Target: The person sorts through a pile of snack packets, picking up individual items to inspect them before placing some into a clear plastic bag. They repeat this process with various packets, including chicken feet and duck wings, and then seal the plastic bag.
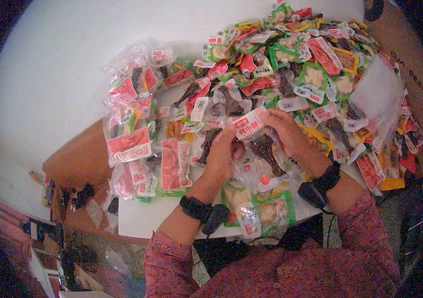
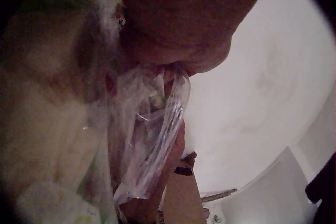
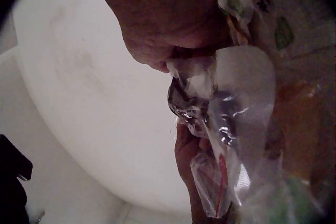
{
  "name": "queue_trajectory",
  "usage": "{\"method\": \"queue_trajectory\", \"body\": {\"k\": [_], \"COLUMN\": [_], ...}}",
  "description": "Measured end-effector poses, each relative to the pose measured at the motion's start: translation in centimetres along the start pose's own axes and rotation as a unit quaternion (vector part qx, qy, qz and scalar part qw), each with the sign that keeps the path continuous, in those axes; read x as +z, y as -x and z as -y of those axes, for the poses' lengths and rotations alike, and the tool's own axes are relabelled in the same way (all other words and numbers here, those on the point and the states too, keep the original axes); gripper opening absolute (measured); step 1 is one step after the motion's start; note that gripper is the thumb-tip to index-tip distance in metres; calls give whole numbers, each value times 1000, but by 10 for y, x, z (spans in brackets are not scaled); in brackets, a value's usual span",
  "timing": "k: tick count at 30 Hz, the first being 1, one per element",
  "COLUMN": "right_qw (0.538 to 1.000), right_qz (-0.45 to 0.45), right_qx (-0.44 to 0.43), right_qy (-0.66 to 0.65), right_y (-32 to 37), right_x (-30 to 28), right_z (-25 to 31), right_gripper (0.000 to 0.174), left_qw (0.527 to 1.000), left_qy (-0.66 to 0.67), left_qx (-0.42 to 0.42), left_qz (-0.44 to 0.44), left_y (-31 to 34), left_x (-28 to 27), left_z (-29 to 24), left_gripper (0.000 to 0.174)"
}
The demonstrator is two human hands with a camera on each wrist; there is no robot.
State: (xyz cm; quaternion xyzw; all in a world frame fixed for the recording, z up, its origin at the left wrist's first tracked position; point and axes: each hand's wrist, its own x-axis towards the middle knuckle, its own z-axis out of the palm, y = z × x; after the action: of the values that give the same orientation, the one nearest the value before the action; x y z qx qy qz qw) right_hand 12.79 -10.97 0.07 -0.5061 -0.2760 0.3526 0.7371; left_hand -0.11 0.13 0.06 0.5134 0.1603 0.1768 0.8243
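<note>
Packet (image 1: 250,124) is getting pinched by left hand (image 1: 223,150) and right hand (image 1: 288,131) (looking slick), so loosening up is risking a drop.

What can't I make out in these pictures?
Bottom of the big pile, head view: hidden by what lies on top.
Fine print on the held packet, head view: too small.
Left hand, left wrist view: partly cut off by the top edge.

Clear plastic (image 2: 152,134) at left grip (image 2: 178,24)

Plastic crumpled, glossy; top end touches underside of grip. Pale packet (image 2: 47,113), blurred, fills left side. White surface (image 2: 252,82) at right; brown panel (image 2: 181,198) stands at lower centre.
</note>
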Motion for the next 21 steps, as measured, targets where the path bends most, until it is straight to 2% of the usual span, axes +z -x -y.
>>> {"method": "queue_trajectory", "body": {"k": [7, 14, 16, 21], "right_qw": [999, 999, 998, 999], "right_qz": [-1, -20, -18, -8], "right_qx": [-28, -17, -47, -21], "right_qy": [25, 33, 44, 33], "right_y": [-1, -2, -6, 3], "right_x": [-3, -4, -7, 2], "right_z": [-2, -6, -12, 2], "right_gripper": [19, 19, 19, 21], "left_qw": [1000, 1000, 1000, 1000], "left_qy": [-14, -8, -14, 7], "left_qx": [0, 4, -5, -3], "left_qz": [-11, 13, -11, -2], "left_y": [0, 2, 3, 0], "left_x": [0, 0, 1, -2], "left_z": [0, -3, -4, 0], "left_gripper": [29, 30, 30, 28]}}
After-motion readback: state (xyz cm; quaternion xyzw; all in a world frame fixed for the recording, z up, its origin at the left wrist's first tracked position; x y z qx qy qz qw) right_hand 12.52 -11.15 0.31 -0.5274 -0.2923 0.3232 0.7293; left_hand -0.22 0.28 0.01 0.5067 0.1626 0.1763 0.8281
